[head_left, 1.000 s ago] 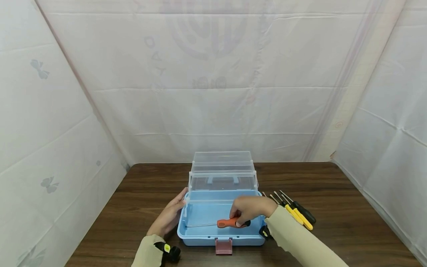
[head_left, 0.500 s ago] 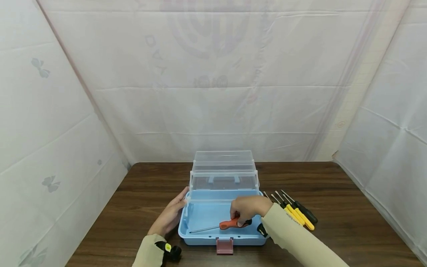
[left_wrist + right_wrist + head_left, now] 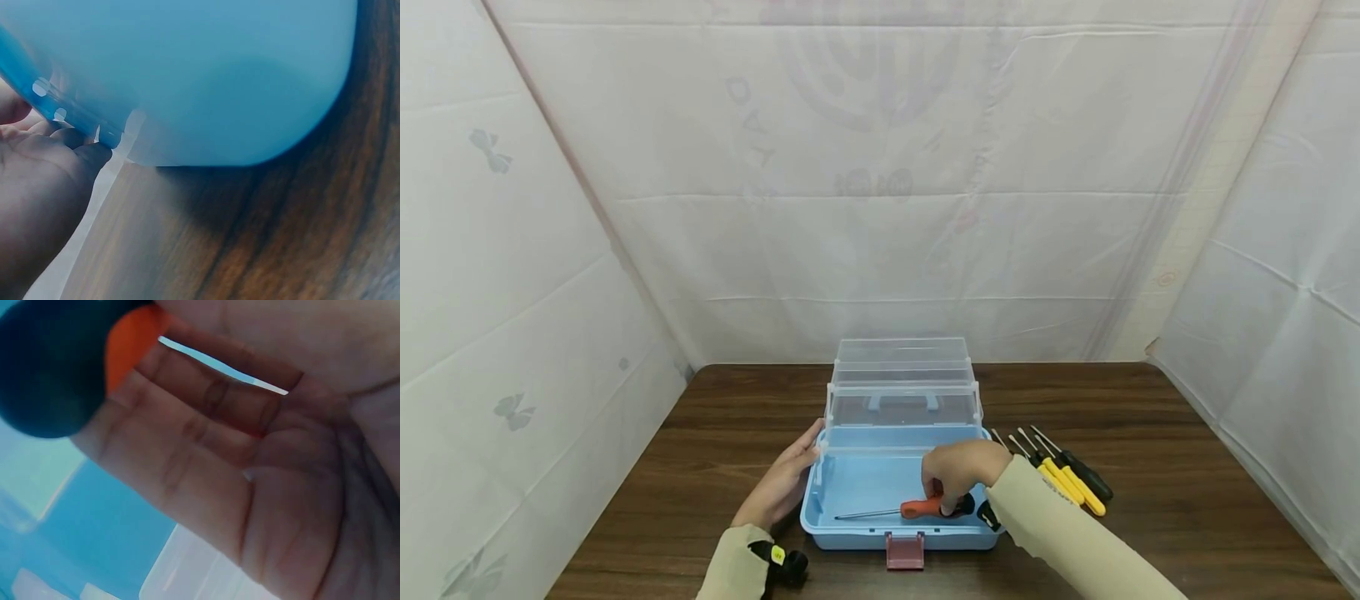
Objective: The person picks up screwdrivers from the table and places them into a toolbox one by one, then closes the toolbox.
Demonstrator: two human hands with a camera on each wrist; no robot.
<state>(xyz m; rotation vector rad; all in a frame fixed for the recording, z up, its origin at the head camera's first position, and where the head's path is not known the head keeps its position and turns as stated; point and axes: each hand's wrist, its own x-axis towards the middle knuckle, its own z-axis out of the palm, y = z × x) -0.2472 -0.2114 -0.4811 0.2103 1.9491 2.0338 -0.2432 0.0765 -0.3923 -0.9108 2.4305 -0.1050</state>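
Observation:
My right hand (image 3: 964,472) reaches into a light blue toolbox (image 3: 902,540) and pinches a screwdriver (image 3: 917,509) by its orange and black handle. The metal shaft points left, low over the box floor near the front wall. In the right wrist view the black handle end (image 3: 50,369) shows at the fingertips, and the fingers bend round toward the thumb. My left hand (image 3: 784,482) holds the toolbox's left rim near the back corner. Seen from the left wrist, its fingers (image 3: 81,150) meet the rim, partly hidden behind it.
The toolbox's clear lid (image 3: 901,375) stands raised at the back, and its pink latch (image 3: 905,552) hangs down in front. Several screwdrivers with yellow (image 3: 1078,487) and black handles lie on the brown wooden table (image 3: 737,408), right of the box. White sheeting (image 3: 880,250) surrounds the table.
The screwdriver has shifted slightly right, its tip moving right and toward the front wall. My right hand has moved a little right with it. The left hand stays at the rim.

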